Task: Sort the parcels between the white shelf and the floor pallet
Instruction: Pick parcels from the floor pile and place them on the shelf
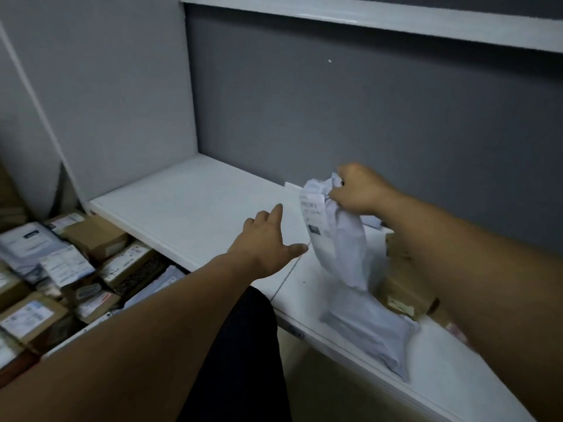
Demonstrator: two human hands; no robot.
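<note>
Here, two bare hands work over the white shelf (189,205). The right hand (356,190) is clenched round the crumpled top of one white poly mailer (338,242), which hangs upright with its lower end just above the shelf board, about midway between the back wall and the front edge. One shipping label (312,208) shows on the side of the mailer facing left. The left hand (268,242) is released, with its fingers spread and thumb out. It is stretched over the front half of the shelf just beside the hanging mailer, and I cannot tell whether it touches it.

A second poly mailer (371,327), grey-white, lies flat by the shelf's front edge, below the hanging one. Behind it, towards the shelf's right end, stand brown cardboard boxes (399,287). At least two show, but the right forearm hides part of them, so the count is unsure.

Down past the shelf's left end lies a pile of parcels (61,269), brown boxes and pale mailers with labels. There are more than ten, too blurred to count exactly, and whatever carries them is hidden beneath them.
</note>
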